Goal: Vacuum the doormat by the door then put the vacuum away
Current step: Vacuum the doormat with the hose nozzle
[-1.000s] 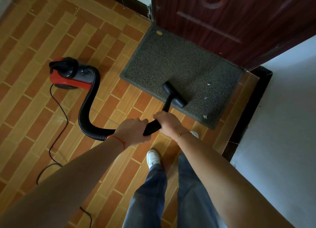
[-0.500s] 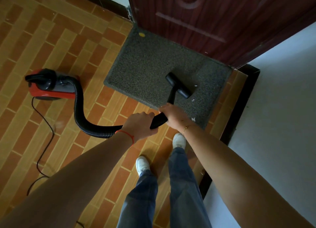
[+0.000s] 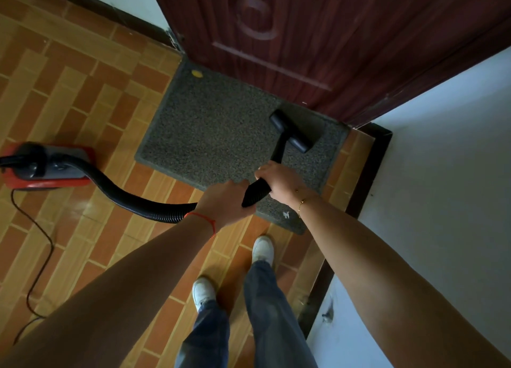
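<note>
A grey doormat lies on the tiled floor against a dark red door. The vacuum's black nozzle head rests on the mat's far right part, close to the door. My right hand grips the black wand just behind the nozzle. My left hand holds the wand's lower end, where the ribbed black hose joins. The hose curves left to the red and black vacuum body on the floor at the left edge. A yellow speck and a white scrap lie on the mat.
A white wall with a dark skirting board stands close on the right. The vacuum's black cord trails over the floor at the lower left. My two feet in white shoes stand just short of the mat.
The nozzle has slid across the mat from its near edge toward the door and to the right. I have stepped closer, and the vacuum body now sits farther left in view.
</note>
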